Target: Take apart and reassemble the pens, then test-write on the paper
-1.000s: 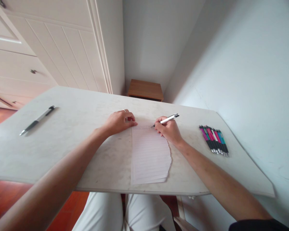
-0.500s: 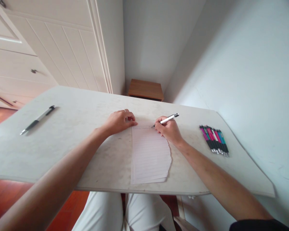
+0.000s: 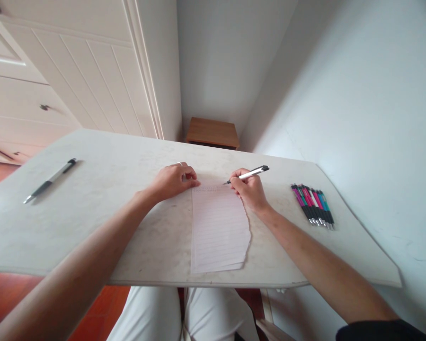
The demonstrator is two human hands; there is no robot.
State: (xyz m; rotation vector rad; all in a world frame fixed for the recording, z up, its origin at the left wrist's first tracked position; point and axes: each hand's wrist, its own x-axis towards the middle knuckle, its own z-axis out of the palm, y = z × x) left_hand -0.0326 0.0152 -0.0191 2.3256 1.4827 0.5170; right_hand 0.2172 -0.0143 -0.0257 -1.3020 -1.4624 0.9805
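Observation:
A lined sheet of paper [image 3: 220, 232] with a ragged right edge lies near the table's front edge. Handwriting runs along its top lines. My right hand [image 3: 250, 192] is closed around a white and black pen [image 3: 252, 173], its tip at the writing near the top of the sheet. Whether the tip touches the paper, I cannot tell. At the sheet's top left corner rests my left hand [image 3: 173, 181], fingers curled and thumb holding the corner down. A ring sits on one of its fingers.
Another pen [image 3: 51, 181], silver and black, lies on the pale table [image 3: 156, 237] at the left. Several coloured pens [image 3: 313, 205] lie in a row at the right. A white cabinet [image 3: 74, 71], a wall [image 3: 369, 118] and a brown wooden stand [image 3: 213, 131] are beyond the table.
My right hand has shifted slightly to the right along the top of the paper, with the pen leaning flatter. My left hand stays at the corner. The whole view has shifted a little.

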